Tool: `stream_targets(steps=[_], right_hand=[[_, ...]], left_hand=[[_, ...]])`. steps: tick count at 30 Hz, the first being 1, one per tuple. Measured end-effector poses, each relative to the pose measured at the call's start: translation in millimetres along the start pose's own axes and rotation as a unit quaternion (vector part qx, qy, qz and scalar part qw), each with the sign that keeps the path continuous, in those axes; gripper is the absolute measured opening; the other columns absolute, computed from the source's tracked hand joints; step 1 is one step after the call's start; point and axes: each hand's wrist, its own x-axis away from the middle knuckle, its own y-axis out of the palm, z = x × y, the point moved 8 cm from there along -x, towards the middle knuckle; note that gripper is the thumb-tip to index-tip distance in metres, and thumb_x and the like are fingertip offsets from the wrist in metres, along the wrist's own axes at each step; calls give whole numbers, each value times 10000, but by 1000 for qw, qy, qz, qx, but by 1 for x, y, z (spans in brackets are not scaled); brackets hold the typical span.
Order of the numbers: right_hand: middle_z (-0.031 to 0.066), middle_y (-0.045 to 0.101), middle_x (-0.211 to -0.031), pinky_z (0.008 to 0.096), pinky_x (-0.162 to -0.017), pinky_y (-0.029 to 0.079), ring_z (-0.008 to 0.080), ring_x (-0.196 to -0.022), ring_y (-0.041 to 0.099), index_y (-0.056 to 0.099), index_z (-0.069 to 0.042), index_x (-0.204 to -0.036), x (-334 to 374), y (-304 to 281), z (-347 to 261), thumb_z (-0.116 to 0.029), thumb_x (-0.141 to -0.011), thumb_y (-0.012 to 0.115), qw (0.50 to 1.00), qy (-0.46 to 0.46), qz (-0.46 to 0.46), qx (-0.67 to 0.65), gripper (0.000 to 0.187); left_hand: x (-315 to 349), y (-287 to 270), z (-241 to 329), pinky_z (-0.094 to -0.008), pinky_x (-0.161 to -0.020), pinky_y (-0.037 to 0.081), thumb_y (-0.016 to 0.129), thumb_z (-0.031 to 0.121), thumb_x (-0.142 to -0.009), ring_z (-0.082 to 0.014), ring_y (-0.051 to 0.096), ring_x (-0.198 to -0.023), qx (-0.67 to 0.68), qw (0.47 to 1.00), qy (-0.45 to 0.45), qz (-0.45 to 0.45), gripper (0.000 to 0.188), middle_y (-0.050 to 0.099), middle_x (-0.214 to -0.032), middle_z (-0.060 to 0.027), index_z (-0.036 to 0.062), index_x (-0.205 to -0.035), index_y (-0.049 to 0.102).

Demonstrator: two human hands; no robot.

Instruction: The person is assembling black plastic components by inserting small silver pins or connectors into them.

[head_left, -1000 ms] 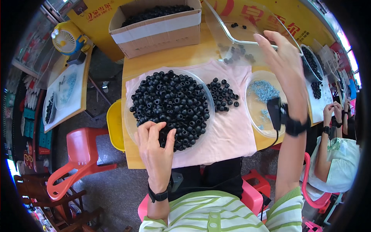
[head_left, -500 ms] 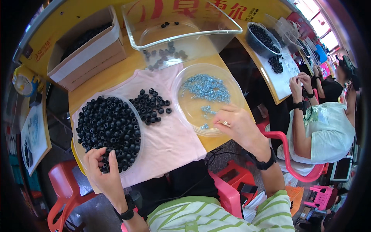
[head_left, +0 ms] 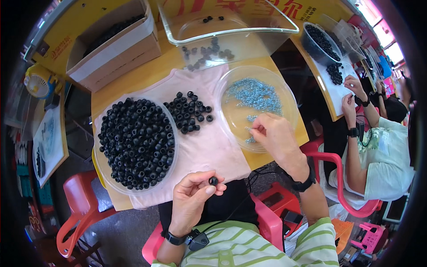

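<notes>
My left hand is in front of the table's near edge, pinching one round black bead-like part with a hole in it. My right hand is over the near part of a round clear dish, thumb and fingertips closed together by small shiny blue pieces. Whatever is between those fingertips is too small to make out. To the left, a round clear tub is heaped with black bead-like parts. A small loose pile of the same parts lies beside it on a pale pink cloth.
A cardboard box with black parts stands at the far left of the table. Behind the dish is a clear rectangular bin with a few black parts. A co-worker sits on the right at another table. A yellow fan is at left.
My left hand has left the tub, moving right and toward me with one black bead-like part. My right hand stays at the dish, its fingertips slightly farther over the blue pieces. The view has shifted slightly.
</notes>
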Motion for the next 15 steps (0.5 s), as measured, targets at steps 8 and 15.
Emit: stream_targets(steps=[8,15], right_hand=[[137,640,-790,313,-627,501,235,-692,642,610,25,-869,6,-23,-8,15,-811,648,996,15,-8,-88,71],[127,666,-882,285,-667,516,199,-761,664,659,14,-984,24,-38,-37,1,-847,644,994,7,60,-96,139]], left_hand=[[-2,-8,-1,-274,-798,490,534,71,-958,-151,600,-868,14,1000,2,6,281,623,-1036,-120,-27,-1220,560],[-1,-9,-1,-250,-757,459,483,99,-984,-130,566,-828,83,996,1,-19,200,607,-983,-95,-10,-1139,546]])
